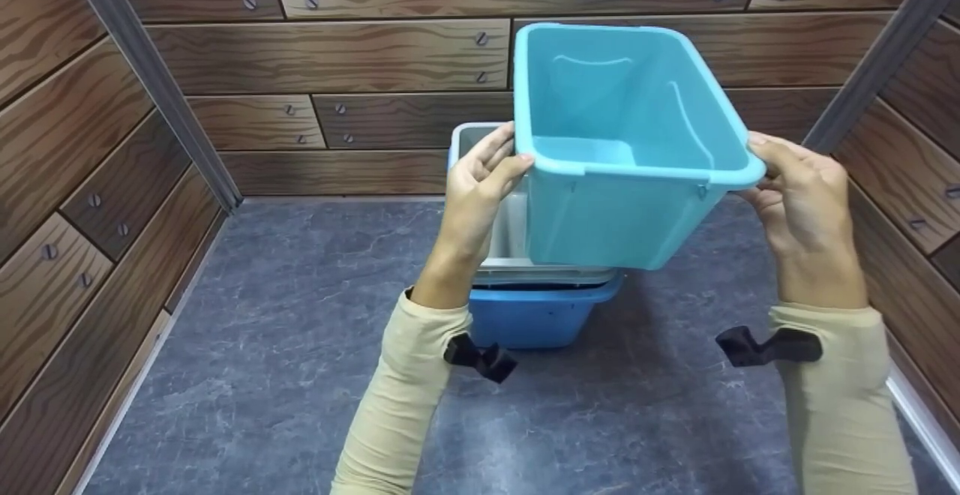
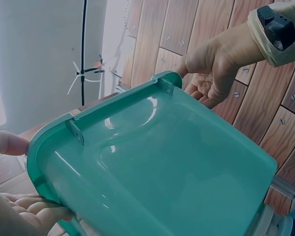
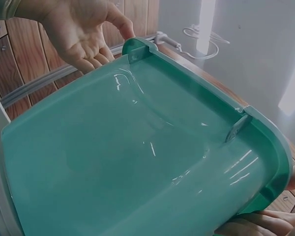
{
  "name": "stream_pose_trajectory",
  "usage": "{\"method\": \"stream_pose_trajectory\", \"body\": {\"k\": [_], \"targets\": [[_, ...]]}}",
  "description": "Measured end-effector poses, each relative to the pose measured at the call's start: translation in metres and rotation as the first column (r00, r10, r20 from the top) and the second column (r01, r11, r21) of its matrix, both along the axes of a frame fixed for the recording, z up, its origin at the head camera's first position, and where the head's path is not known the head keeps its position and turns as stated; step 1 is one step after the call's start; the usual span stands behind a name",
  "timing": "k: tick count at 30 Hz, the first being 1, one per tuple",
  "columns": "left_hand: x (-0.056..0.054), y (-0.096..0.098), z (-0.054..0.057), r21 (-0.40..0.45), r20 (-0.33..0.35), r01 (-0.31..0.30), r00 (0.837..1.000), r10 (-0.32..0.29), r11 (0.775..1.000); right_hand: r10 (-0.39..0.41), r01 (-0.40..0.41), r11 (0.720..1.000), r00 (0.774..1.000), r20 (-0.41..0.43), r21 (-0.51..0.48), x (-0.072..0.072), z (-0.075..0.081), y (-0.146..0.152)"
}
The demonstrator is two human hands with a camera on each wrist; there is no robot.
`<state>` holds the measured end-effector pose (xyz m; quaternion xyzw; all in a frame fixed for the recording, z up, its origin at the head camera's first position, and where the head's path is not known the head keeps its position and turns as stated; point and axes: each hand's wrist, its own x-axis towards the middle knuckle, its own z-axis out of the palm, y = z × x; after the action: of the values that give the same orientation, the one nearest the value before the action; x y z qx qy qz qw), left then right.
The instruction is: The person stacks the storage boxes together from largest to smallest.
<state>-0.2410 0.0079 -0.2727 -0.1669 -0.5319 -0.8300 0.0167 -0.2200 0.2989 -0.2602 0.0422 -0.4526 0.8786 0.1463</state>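
A turquoise plastic bin point(image 1: 607, 217) is held up and tilted, with its open top facing me. At its near left rim corner, my left hand point(image 1: 480, 191) pinches the edge, thumb on top and fingers beneath. The opposite near corner is gripped by my right hand point(image 1: 806, 187). Behind and below it a whitish-grey bin point(image 1: 510, 232) sits in a blue bin point(image 1: 532, 322) on the floor. Both wrist views show the outside wall of the turquoise bin point(image 2: 172, 157), with a hand at each rim corner.
The floor point(image 1: 300, 345) is dark, marbled grey. Wood-patterned panels point(image 1: 330, 56) stand around it, joined by a grey corner post point(image 1: 157, 82) on the left and another at right. A cable point(image 3: 206, 42) shows in the right wrist view.
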Motion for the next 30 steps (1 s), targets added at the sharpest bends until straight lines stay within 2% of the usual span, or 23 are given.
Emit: {"method": "stream_pose_trajectory", "body": {"k": [12, 30], "targets": [[0.001, -0.009, 0.0, -0.021, -0.015, -0.036, 0.999, 0.036, 0.999, 0.001, 0.0, 0.999, 1.0, -0.024, 0.045, -0.002, 0.001, -0.009], [-0.001, -0.022, -0.002, 0.022, -0.027, -0.056, 0.998, 0.057, 0.998, 0.007, -0.005, 0.996, 1.0, -0.012, 0.092, -0.007, 0.003, -0.025]]}}
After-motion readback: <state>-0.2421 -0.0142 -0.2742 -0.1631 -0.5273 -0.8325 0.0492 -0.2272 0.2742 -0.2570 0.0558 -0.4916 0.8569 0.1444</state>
